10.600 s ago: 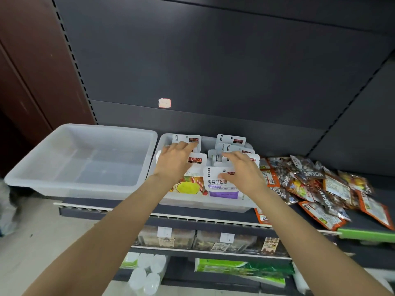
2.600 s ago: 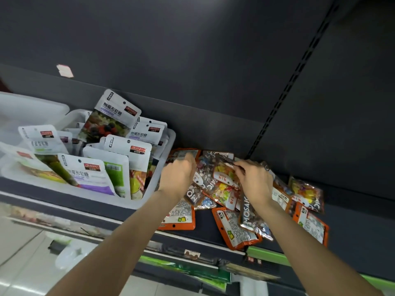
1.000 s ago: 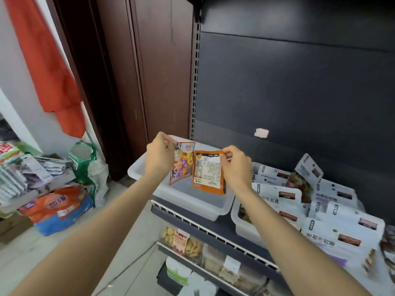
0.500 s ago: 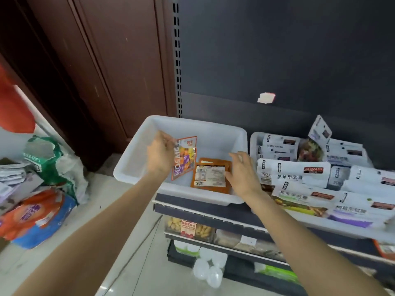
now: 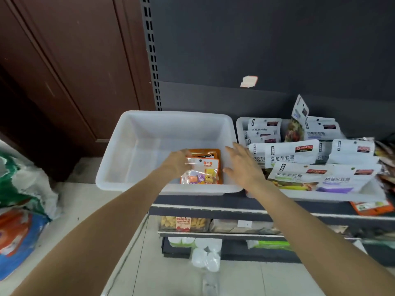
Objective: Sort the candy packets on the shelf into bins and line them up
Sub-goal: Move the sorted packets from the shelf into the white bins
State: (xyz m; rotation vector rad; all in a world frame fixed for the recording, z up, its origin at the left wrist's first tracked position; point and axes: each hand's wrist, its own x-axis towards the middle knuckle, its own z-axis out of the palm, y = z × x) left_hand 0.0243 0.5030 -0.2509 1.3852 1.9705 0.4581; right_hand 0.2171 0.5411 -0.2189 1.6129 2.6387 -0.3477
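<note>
1. Left hand [image 5: 178, 162] is down inside the white bin [image 5: 119, 163] in the middle of the frame, fingers curled onto the top edge of an orange candy packet [image 5: 202, 173], so it's holding that one.
2. Right hand [image 5: 242, 166] is spread wide with straight fingers and holds nothing. It hovers over the bin's right rim, just right of the packet; can't tell if it's touching anything.
3. That orange candy packet sits at the front right corner of the bin, clear window facing up with colourful candies showing. There's a second orange packet [image 5: 203, 152] tucked behind it, only its top edge peeking out.
4. The rest of that bin is bare plastic.
5. Right next to it, centre-right of the frame, is a second bin [image 5: 240, 127] stuffed with white pouches [image 5: 292, 152], mostly standing in rows, and one at the back [image 5: 298, 118] sticking up tilted.
6. Far right edge has a blurry pile of loose packets [image 5: 384, 150] on the shelf [image 5: 213, 200], plus one orange one [image 5: 373, 208] lying flat at the lower right in front of the second bin.
7. Lower shelves under all this hold boxed snacks [image 5: 183, 224] and some white round containers [image 5: 205, 258].
8. Left side of the frame: brown wooden panel [image 5: 74, 60] up top, bags on the floor [image 5: 19, 210] at the lower left.
</note>
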